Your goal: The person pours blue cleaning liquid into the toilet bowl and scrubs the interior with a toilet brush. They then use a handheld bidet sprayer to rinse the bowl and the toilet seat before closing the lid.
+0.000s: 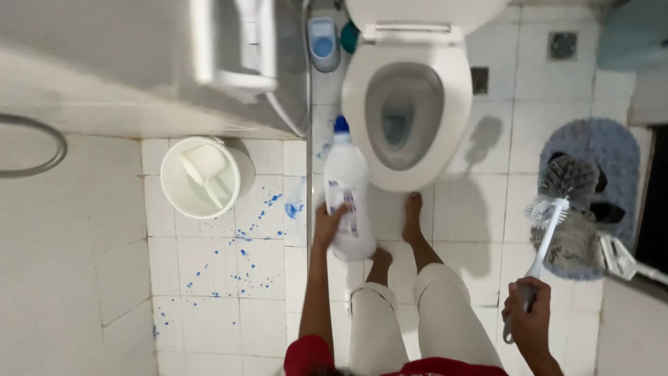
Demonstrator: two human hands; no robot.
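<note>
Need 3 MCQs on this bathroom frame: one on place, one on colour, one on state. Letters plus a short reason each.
1. Where is the white bucket?
A. on the floor tiles beside the toilet
B. inside the toilet bowl
C. on the blue mat

2. What colour is the cap of the bottle?
A. red
B. blue
C. green

3. What is the right hand doing?
A. hanging free
B. gripping the toilet brush by its handle
C. pressing on the toilet seat

Answers:
1 A: the bucket stands on the tiles, apart from the toilet.
2 B: the cap near the toilet rim is blue.
3 B: the fingers wrap the white handle; the left hand holds the bottle.
</note>
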